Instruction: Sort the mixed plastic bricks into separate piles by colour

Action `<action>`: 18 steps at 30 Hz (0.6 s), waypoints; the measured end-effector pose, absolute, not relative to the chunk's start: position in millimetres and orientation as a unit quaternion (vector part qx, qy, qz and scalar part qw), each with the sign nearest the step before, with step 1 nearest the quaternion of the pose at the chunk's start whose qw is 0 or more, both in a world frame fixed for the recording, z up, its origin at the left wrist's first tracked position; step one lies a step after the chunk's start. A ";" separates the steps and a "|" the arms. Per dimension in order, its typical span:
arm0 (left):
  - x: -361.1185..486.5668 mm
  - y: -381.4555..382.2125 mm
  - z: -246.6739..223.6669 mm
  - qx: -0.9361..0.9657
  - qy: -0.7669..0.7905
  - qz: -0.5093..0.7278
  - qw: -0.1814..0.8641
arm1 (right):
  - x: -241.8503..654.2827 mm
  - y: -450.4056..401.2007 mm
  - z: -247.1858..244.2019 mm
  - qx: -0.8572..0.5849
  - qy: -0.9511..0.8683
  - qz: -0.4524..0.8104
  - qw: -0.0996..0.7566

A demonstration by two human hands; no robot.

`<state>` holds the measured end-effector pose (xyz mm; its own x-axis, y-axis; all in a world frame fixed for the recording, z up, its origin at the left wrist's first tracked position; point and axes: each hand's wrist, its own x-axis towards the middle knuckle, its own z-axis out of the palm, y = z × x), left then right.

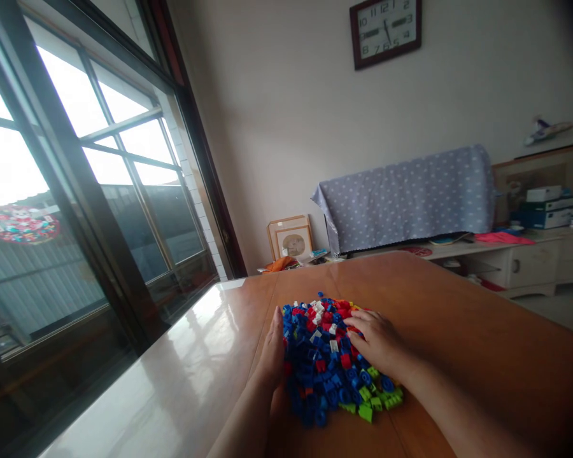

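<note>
A heap of toy building bricks [322,366] lies on the brown wooden table [439,305], mostly blue, with red and white ones on top and lime green ones at the near right edge. Along the heap's left side stands my left hand [273,346], on edge, its fingers stretched out and touching the bricks. My right hand [375,337] rests over the right side of the pile, fingers spread and slightly bent, the fingertips among red bricks. Neither hand grips a brick that I can make out. Bricks beneath my right palm are hidden.
A single blue brick [320,294] sits just beyond the heap's far edge. Past the table stand a low white cabinet [535,264], a cloth-covered object [410,200] and framed pictures [293,242]. Large windows [124,159] are at the left.
</note>
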<state>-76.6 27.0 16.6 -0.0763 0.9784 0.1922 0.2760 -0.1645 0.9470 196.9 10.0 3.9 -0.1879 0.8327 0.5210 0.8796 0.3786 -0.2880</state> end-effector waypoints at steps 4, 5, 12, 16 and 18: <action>-94.6 42.0 12.5 0.486 0.588 0.543 0.351 | 197.5 11.7 2.0 -0.546 -0.768 -0.037 0.332; -99.2 47.3 11.9 0.479 0.612 0.530 0.340 | 197.4 12.1 1.2 -0.542 -0.769 -0.039 0.337; -106.3 97.5 25.5 0.515 0.677 0.422 0.315 | 196.2 11.6 2.3 -0.524 -0.763 -0.040 0.376; -93.2 126.3 35.7 0.602 0.633 0.385 0.296 | 196.9 11.3 5.1 -0.525 -0.758 -0.048 0.383; -86.8 135.0 36.6 0.630 0.623 0.365 0.286 | 197.1 11.9 4.9 -0.532 -0.756 -0.052 0.379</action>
